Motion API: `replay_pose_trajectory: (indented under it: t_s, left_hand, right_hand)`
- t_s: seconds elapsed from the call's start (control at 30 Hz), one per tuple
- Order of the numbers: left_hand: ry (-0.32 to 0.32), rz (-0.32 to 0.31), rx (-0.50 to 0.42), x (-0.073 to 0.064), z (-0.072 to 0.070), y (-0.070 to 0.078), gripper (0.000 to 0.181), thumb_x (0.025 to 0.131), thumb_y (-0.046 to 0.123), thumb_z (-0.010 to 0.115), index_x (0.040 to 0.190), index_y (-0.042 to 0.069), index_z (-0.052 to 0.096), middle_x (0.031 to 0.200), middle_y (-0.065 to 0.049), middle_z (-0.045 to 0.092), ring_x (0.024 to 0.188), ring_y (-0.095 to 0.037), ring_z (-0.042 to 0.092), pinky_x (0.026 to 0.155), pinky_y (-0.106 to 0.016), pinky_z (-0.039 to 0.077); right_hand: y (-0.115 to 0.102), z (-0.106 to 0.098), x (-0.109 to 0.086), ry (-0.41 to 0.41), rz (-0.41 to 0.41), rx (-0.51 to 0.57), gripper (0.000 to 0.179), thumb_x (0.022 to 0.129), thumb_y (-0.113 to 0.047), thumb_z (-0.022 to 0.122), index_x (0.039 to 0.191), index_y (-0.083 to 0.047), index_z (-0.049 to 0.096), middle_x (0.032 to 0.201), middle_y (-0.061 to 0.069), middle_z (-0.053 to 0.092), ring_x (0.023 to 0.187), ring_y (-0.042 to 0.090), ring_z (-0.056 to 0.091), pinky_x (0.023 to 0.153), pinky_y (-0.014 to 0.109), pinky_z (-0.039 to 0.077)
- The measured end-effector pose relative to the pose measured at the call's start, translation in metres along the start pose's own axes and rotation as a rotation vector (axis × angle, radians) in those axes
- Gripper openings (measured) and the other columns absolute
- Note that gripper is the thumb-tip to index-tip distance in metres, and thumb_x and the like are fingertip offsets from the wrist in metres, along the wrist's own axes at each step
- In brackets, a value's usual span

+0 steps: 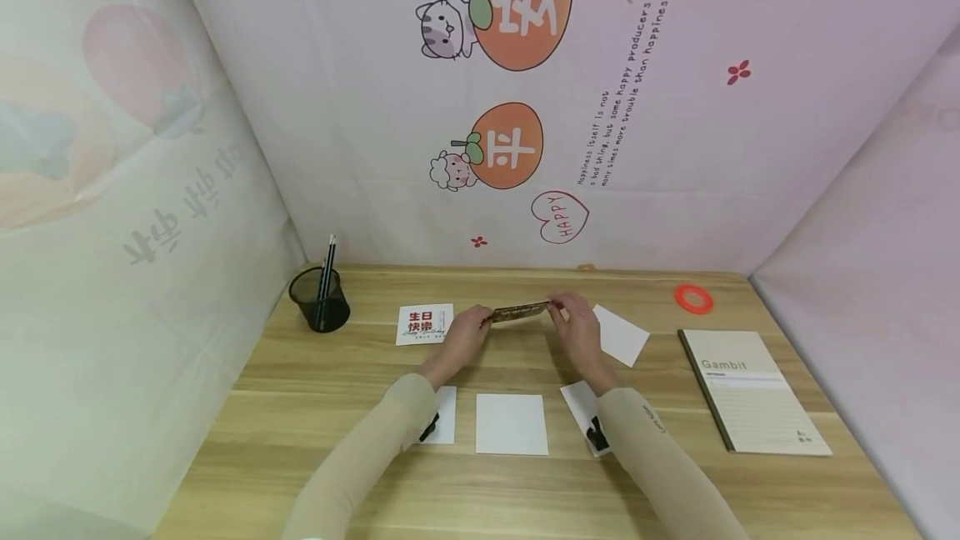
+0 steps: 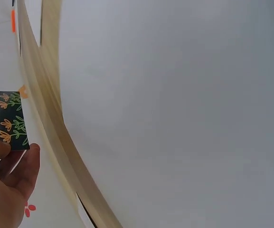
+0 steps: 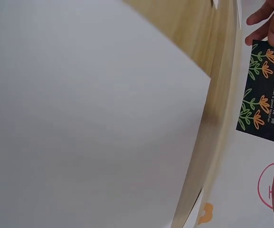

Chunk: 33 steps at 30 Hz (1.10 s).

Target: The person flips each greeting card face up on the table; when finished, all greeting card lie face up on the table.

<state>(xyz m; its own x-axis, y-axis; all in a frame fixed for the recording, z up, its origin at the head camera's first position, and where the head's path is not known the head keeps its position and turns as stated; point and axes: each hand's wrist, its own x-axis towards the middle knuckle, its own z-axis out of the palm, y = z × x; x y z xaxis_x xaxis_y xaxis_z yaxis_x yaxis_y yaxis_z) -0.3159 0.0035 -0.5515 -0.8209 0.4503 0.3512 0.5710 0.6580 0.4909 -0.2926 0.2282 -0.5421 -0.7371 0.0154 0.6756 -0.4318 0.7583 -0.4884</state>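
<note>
A dark square card [image 1: 520, 312] is raised over the back of the table and appears nearly edge-on in the head view. Orange and green flowers and pale lettering cover the card [image 3: 265, 92] in the right wrist view. My left hand [image 1: 467, 333] pinches its left edge between thumb and fingers. At the opposite edge, my right hand [image 1: 579, 327] grips it the same way. The left wrist view shows the left thumb on the printed face of the card [image 2: 11, 118]. Beside the left hand lies a white birthday card [image 1: 422, 325] with red characters; a blank white card [image 1: 621, 335] lies by the right.
Nearer in are a white square card [image 1: 512, 424] and two cards with black figures, a left card [image 1: 447, 415] and a right card [image 1: 581, 407], both partly under the sleeves. A pen holder [image 1: 320, 300], red ring [image 1: 693, 299] and notebook [image 1: 757, 390] stand around them. Printed cloth [image 1: 360, 107] walls the table.
</note>
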Motion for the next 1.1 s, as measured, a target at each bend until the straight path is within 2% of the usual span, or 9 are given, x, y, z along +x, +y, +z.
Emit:
replay_pose_trajectory:
  t_s: [0.17, 0.37, 0.73, 0.9, 1.1]
  left_hand:
    - [0.027, -0.062, -0.070, 0.001, 0.002, -0.001, 0.013, 0.093, 0.003, 0.061, 0.104, 0.001, 0.068, 0.099, -0.010, 0.070, 0.091, -0.022, 0.066, 0.079, -0.031, 0.056]
    - [0.049, -0.097, -0.150, 0.001, 0.004, -0.002, 0.011, 0.092, 0.003, 0.062, 0.100, 0.002, 0.068, 0.100, -0.011, 0.070, 0.092, -0.023, 0.066, 0.081, -0.033, 0.055]
    - [0.019, -0.186, -0.246, 0.002, 0.005, 0.004, 0.012, 0.092, 0.003, 0.061, 0.102, 0.003, 0.068, 0.099, -0.011, 0.071, 0.090, -0.022, 0.066, 0.079, -0.029, 0.056]
    - [0.024, -0.233, -0.296, 0.002, 0.007, 0.005, 0.013, 0.093, 0.004, 0.061, 0.103, 0.002, 0.068, 0.099, -0.011, 0.070, 0.086, -0.020, 0.065, 0.075, -0.026, 0.055]
    - [0.057, -0.279, -0.322, 0.003, 0.009, 0.006, 0.023, 0.090, 0.005, 0.064, 0.112, -0.002, 0.066, 0.100, -0.011, 0.067, 0.086, -0.019, 0.063, 0.073, -0.023, 0.054]
  right_hand:
    - [-0.003, 0.000, 0.001, -0.010, 0.066, 0.092, 0.020, 0.083, 0.001, 0.072, 0.102, 0.003, 0.068, 0.091, 0.015, 0.067, 0.082, 0.029, 0.064, 0.075, 0.042, 0.055]
    - [-0.003, 0.001, 0.001, -0.029, 0.170, 0.164, 0.022, 0.085, -0.002, 0.071, 0.106, 0.004, 0.067, 0.094, 0.015, 0.067, 0.086, 0.028, 0.064, 0.080, 0.041, 0.054]
    - [-0.006, 0.001, 0.002, -0.057, 0.340, 0.231, 0.029, 0.087, 0.000, 0.068, 0.116, 0.001, 0.063, 0.100, 0.015, 0.067, 0.092, 0.029, 0.064, 0.081, 0.040, 0.055]
    - [-0.010, 0.000, 0.004, -0.040, 0.356, 0.265, 0.031, 0.087, 0.002, 0.068, 0.117, 0.004, 0.062, 0.101, 0.017, 0.067, 0.094, 0.030, 0.064, 0.084, 0.041, 0.054]
    - [-0.012, 0.000, 0.004, -0.037, 0.401, 0.268, 0.029, 0.086, 0.000, 0.069, 0.114, 0.003, 0.064, 0.100, 0.016, 0.068, 0.093, 0.030, 0.065, 0.077, 0.038, 0.055]
